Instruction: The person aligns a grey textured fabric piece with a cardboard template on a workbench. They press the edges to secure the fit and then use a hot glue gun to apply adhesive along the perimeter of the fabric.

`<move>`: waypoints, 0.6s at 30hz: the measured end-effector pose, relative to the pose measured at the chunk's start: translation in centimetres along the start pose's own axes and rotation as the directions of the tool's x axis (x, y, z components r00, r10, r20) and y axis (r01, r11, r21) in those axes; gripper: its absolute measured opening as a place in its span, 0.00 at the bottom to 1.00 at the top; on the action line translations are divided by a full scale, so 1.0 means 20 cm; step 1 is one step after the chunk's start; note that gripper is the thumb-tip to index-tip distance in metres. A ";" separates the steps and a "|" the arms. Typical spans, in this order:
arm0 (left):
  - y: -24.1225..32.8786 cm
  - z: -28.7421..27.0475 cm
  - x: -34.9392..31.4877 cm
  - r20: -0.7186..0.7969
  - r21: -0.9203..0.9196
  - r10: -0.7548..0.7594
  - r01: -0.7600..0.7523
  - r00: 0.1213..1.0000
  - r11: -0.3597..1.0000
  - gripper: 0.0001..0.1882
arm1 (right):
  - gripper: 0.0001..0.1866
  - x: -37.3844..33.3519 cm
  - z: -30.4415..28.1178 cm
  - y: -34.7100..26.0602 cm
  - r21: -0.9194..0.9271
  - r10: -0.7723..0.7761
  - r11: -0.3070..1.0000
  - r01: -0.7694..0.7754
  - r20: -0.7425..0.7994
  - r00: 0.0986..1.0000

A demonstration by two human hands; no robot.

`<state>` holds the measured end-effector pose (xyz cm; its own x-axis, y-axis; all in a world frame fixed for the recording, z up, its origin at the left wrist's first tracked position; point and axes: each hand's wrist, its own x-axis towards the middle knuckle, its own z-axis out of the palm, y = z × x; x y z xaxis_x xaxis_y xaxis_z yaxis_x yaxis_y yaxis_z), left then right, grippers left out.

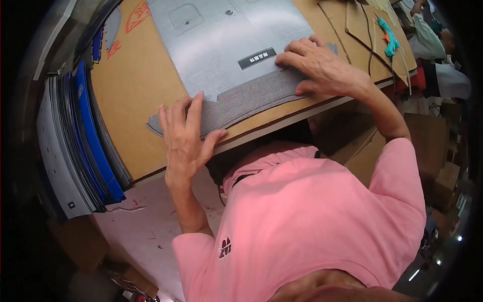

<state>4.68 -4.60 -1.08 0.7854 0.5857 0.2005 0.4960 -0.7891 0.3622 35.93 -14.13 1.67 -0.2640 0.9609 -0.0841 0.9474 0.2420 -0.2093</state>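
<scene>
A grey sheet (216, 55) printed with pockets and buttons lies on the brown table, a black label (257, 58) near its close end. Along that end runs a band of darker grey woven fabric (246, 103). My left hand (183, 133) rests on the fabric's left end with fingers stretched out, its thumb pointing right over the near edge. At the right end, my right hand (324, 68) bears down with bent, parted fingers on the sheet and fabric. Its thumb touches the band close to the table edge. Neither hand grips anything that I can see.
A stack of grey and blue sheets (93, 136) hangs over the table's left side. At the far right lie a teal glue gun (389, 38) with a dark cable and a cardboard piece (359, 30). Cardboard boxes (427, 141) stand beyond the table, and another person (427, 40) is behind.
</scene>
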 end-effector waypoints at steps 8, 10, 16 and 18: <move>0.11 -0.07 0.12 -0.053 -0.002 0.024 -0.024 0.998 1.000 0.23 | 0.17 0.02 -0.04 -0.02 0.218 0.033 0.975 -0.046 0.064 0.997; 0.12 -0.07 0.14 -0.077 -0.041 0.034 -0.037 0.996 0.998 0.17 | 0.14 0.02 -0.05 -0.04 0.253 0.048 0.966 -0.057 0.040 0.998; 0.11 -0.06 0.14 -0.288 0.218 0.090 -0.027 0.953 0.976 0.07 | 0.06 0.00 -0.08 -0.08 0.051 -0.078 0.993 0.102 -0.347 0.935; 0.09 -0.01 0.14 -0.315 0.209 0.096 -0.030 0.944 0.977 0.07 | 0.05 0.00 -0.05 -0.07 -0.019 -0.105 0.994 0.105 -0.370 0.923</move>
<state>7.68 -4.46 0.23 0.6728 0.5352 0.5107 0.5387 -0.8276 0.1577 34.68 -14.30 2.92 -0.2760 0.9116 0.3045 0.9177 0.3441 -0.1983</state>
